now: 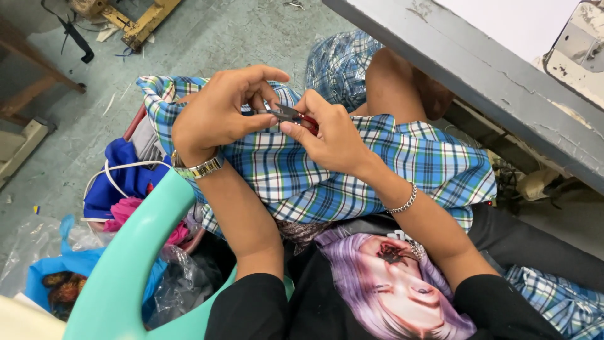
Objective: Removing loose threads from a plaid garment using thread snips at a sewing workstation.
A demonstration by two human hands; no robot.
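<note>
A person's left hand (217,113) pinches a blue plaid shirt (352,170) spread over the lap, while the right hand (330,135), at its 3 o'clock, grips small thread snips (290,114). Trimming looks underway; finished portion unclear.

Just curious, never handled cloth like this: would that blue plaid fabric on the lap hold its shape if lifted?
Probably not. The blue plaid fabric drapes and creases over the knee, so it looks floppy. It bunches under the left hand, suggesting it is thin and light, and unlikely to slip.
</note>
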